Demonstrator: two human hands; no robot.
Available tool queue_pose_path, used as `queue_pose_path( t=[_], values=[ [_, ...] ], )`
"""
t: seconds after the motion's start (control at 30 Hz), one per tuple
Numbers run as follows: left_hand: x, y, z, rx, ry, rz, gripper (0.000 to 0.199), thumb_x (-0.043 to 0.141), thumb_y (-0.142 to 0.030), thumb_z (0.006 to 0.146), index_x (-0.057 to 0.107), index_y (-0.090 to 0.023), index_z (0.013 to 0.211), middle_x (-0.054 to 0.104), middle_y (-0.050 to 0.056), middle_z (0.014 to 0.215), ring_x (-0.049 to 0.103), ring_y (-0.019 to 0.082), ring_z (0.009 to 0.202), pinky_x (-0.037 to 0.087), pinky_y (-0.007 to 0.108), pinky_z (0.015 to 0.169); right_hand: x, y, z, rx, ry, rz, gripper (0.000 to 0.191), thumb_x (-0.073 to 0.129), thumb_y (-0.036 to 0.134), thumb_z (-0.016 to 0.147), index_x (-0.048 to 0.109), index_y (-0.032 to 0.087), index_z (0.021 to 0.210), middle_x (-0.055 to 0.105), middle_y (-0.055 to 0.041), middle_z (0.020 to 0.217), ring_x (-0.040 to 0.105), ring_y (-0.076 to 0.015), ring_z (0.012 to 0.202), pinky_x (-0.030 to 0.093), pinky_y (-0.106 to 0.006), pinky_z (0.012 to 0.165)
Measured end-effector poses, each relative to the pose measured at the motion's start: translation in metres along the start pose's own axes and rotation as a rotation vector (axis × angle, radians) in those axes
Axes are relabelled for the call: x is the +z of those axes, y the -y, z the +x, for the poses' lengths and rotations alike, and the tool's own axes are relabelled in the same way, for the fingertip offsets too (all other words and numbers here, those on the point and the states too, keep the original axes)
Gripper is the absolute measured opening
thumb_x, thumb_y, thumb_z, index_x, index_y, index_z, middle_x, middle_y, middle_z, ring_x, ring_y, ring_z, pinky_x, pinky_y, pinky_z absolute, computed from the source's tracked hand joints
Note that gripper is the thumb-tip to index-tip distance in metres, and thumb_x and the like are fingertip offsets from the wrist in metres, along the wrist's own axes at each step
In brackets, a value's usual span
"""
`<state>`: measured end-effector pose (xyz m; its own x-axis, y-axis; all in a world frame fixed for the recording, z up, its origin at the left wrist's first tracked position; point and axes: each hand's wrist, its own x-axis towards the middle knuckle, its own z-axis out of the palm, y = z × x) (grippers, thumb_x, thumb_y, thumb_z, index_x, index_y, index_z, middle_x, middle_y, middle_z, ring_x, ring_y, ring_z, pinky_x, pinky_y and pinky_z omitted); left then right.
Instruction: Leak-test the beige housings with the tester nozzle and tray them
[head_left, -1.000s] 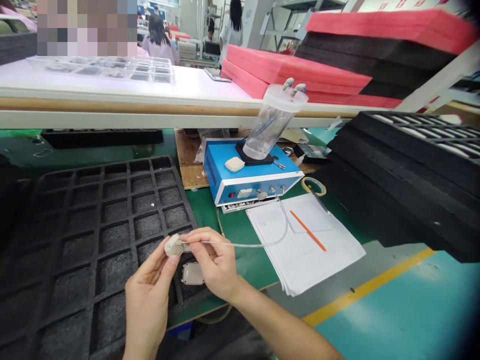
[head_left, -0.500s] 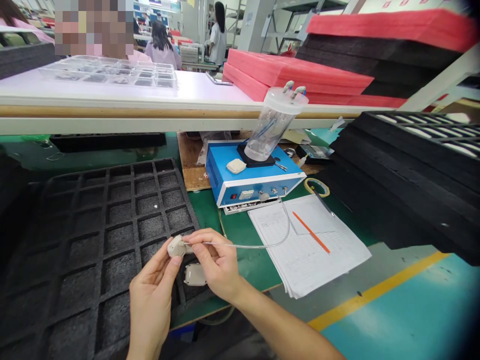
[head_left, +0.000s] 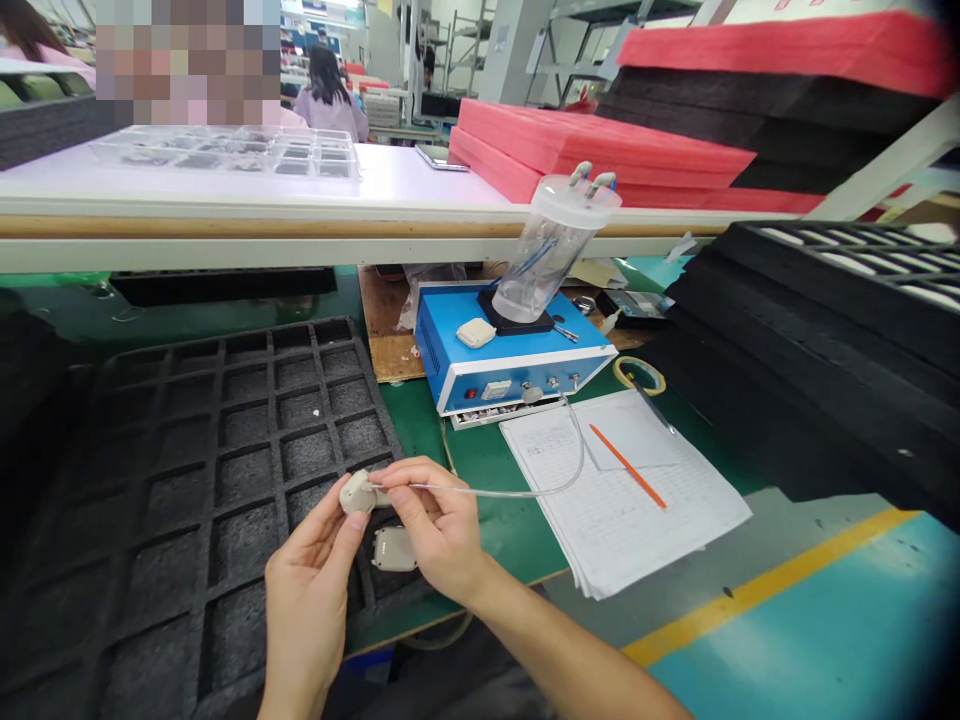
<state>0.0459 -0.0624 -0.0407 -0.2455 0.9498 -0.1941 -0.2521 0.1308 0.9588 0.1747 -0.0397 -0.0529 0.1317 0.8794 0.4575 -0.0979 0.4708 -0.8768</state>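
Note:
Between thumb and fingers, my left hand (head_left: 319, 570) pinches a small beige plastic part (head_left: 357, 492) with a rounded body. My right hand (head_left: 442, 520) is closed on a thin clear tube (head_left: 517, 493), its end meeting the beige part. From there the tube curves back to the front of a blue box-shaped machine (head_left: 517, 350). Below my hands, a flat beige cover (head_left: 394, 550) lies at the edge of a black foam tray (head_left: 247, 470), partly hidden by my right hand.
A clear cylinder (head_left: 536, 260) and a beige piece (head_left: 476, 333) stand on the machine. Papers (head_left: 622, 520) with an orange stick (head_left: 628, 468) lie to the right, beside a tape roll (head_left: 640, 376). Black foam trays (head_left: 810, 370) are stacked at right; red foam (head_left: 592, 150) sits on the shelf above.
The whole view has shifted slightly, moving things a little to the right. Both hands keep the same hold on the beige part and the tube. A standing person in the background is now mostly hidden.

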Motion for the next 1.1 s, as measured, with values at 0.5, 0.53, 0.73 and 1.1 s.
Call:
queue_pose_path(
  t=[0.5, 0.53, 0.73, 1.1],
  values=[
    [0.0000, -0.0015, -0.0025, -0.001, 0.013, -0.018, 0.048, 0.090, -0.036, 0.075, 0.079, -0.022, 0.119, 0.075, 0.011, 0.129, 0.070, 0.030, 0.124, 0.048, 0.047, 0.117, -0.0003, 0.0007, -0.0010, 0.001, -0.002, -0.011, 0.014, 0.063, 0.027, 0.099, 0.076, 0.023, 0.099, 0.076, -0.0075, 0.100, 0.076, -0.0186, 0.094, 0.065, -0.030, 0.082],
    [0.0001, -0.0016, -0.0022, -0.001, 0.015, -0.020, 0.048, 0.090, -0.036, 0.075, 0.079, -0.022, 0.119, 0.075, 0.011, 0.130, 0.070, 0.030, 0.124, 0.048, 0.047, 0.117, -0.0003, 0.0008, -0.0005, -0.003, -0.002, -0.007, 0.014, 0.063, 0.027, 0.099, 0.076, 0.023, 0.099, 0.076, -0.0075, 0.100, 0.076, -0.0186, 0.094, 0.065, -0.031, 0.082],
    [-0.0004, -0.0010, -0.0002, -0.011, -0.003, -0.022, 0.050, 0.091, -0.038, 0.073, 0.080, -0.022, 0.118, 0.075, 0.010, 0.129, 0.070, 0.031, 0.123, 0.048, 0.048, 0.117, -0.0002, 0.0002, -0.0007, 0.000, 0.003, 0.009, 0.014, 0.063, 0.026, 0.099, 0.076, 0.023, 0.100, 0.076, -0.0075, 0.101, 0.075, -0.0188, 0.095, 0.064, -0.031, 0.083],
    [-0.0011, 0.0028, 0.0016, -0.010, -0.016, -0.050, 0.052, 0.094, -0.039, 0.068, 0.081, -0.024, 0.116, 0.077, 0.008, 0.125, 0.072, 0.029, 0.121, 0.047, 0.047, 0.117, -0.0008, -0.0018, -0.0020, 0.024, 0.011, 0.047, 0.015, 0.063, 0.021, 0.099, 0.077, 0.024, 0.103, 0.074, -0.0070, 0.103, 0.073, -0.0178, 0.096, 0.062, -0.029, 0.084]
  ],
)
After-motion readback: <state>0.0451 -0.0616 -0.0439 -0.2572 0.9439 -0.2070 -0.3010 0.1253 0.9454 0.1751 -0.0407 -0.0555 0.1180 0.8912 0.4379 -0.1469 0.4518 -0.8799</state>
